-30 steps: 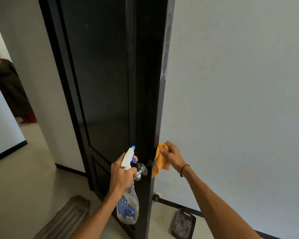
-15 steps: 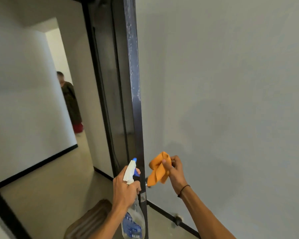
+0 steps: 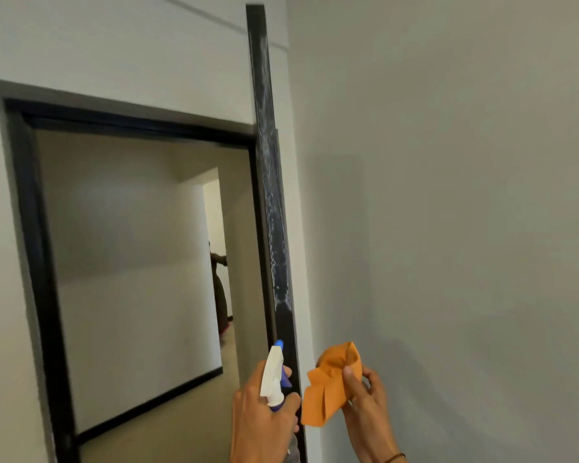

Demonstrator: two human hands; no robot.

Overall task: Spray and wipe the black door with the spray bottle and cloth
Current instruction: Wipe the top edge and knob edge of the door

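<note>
Door edge (image 3: 270,202) is what's in view: black door seen edge-on, swung open close to the grey wall (image 3: 448,195), so only the narrow edge faces the camera. White spray droplets cover the upper stretch of that edge; the lower stretch looks dark and clean, probably already wiped or never sprayed.

Left hand (image 3: 263,419) grips the spray bottle (image 3: 274,375) by the neck, fingers wrapped round it, one finger near the blue trigger. Nozzle points up and toward the edge, just beside it. Reads as aimed for another squirt or parked out of the way. Bottle body is mostly out of frame.

Right hand (image 3: 365,402) pinches the bunched orange cloth (image 3: 331,385) between thumb and fingers, just right of the door edge, not touching it. Bunched probably so it fits the narrow strip.

Judgement: spraying of the edge is done, wipe of the upper part pending. Next move calls for a reach up and a drag down along the strip. Risk: drips running before the cloth gets there.

Doorway frame (image 3: 30,262) at left; another person (image 3: 219,289) far down the corridor, well apart.
</note>
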